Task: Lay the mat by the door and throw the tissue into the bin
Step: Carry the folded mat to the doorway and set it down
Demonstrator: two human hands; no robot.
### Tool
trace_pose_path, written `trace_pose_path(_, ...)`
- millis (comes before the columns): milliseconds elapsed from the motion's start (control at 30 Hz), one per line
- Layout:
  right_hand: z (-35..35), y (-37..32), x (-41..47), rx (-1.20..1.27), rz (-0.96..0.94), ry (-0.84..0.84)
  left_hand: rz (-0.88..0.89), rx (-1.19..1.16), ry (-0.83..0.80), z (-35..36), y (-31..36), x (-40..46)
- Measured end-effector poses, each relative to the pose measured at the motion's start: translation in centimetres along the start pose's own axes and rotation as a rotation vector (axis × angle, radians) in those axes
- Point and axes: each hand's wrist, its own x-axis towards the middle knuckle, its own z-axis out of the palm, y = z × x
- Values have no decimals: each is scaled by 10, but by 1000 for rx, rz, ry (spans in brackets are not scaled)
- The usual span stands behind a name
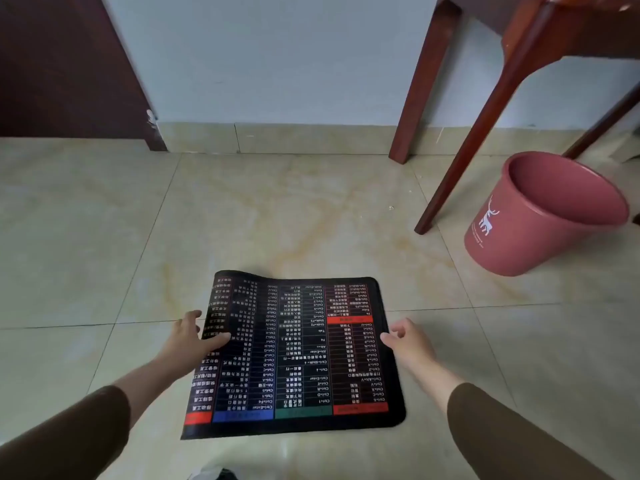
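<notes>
A black mat (294,355) printed with columns of shortcut text and coloured bars lies on the tiled floor in front of me. Its left edge curls up off the floor. My left hand (194,336) rests at that raised left edge, thumb on the mat's surface and fingers spread. My right hand (407,339) is at the mat's right edge, fingers loosely curled and apart, holding nothing. A pink bin (540,216) with a white deer print stands at the right, its mouth tilted toward me. A dark brown door (65,67) is at the far left. No tissue is visible.
Red-brown wooden table legs (485,133) stand between the mat and the bin, close to the bin's left side. A pale wall with a tiled skirting (277,136) runs across the back. A small white speck (391,207) lies on the floor.
</notes>
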Motion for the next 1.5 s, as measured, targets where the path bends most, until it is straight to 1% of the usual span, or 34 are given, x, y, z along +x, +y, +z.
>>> trace_pose_path(167,12,-2,0,121,140,-6,-85,-159,-134,8,0,-5)
trace_pose_path(267,16,3,9,246,184,-18,-128,-234,-154,8,1,-6)
trace_pose_path(367,19,4,9,386,233,-121,-157,-302,-177,7,-2,-2)
trace_pose_path(467,22,5,7,411,223,-178,-131,-358,-255,7,-3,-3)
trace_pose_path(533,23,5,3,393,195,-163,-125,-392,-260,9,-6,-3)
trace_pose_path(733,27,10,-3,531,128,-132,-165,-536,-161,14,-8,-9)
trace_pose_path(867,23,-12,-10,580,29,-67,-214,-650,-65,12,-7,-16)
trace_pose_path(967,29,-25,-2,604,-38,-66,-238,-712,11,1,-7,-24)
trace_pose_path(1167,35,-87,-23,603,-122,-150,-273,-768,138,-41,-23,-47)
trace_pose_path(1300,39,-127,-37,554,-185,-200,-321,-850,204,-81,-35,-68)
trace_pose_path(1500,24,-193,-77,530,-209,-251,-348,-883,279,-145,-32,-107)
